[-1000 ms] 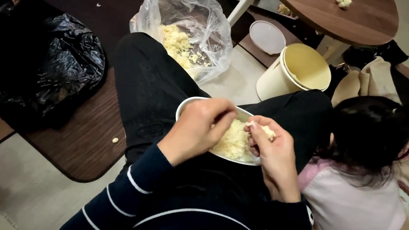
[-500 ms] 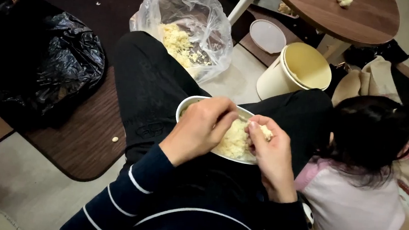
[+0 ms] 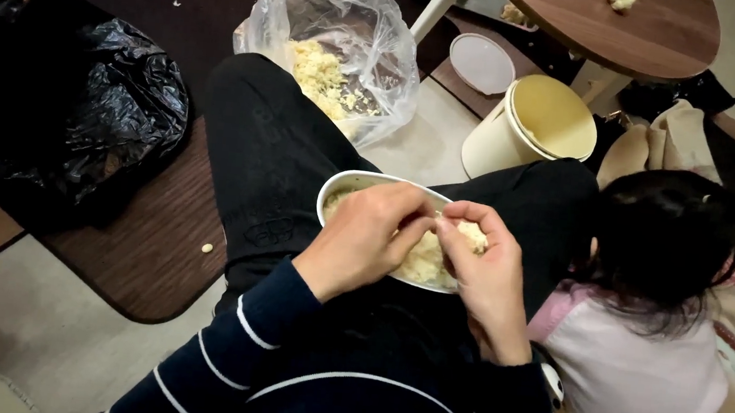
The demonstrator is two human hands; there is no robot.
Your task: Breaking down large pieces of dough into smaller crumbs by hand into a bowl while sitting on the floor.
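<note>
Your two hands meet over the oval bowl (image 3: 344, 186) on your lap.

Its long axis runs left to right; your left hand (image 3: 368, 243) and right hand (image 3: 485, 276) pinch one pale lump (image 3: 472, 235).

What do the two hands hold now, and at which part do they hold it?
Both hands, left hand and right hand, pinch a small pale yellow piece between their fingertips, above the metal bowl on the lap. The exact grip point is hidden.

Clear bag (image 3: 334, 42), black bag (image 3: 80, 116)
</note>
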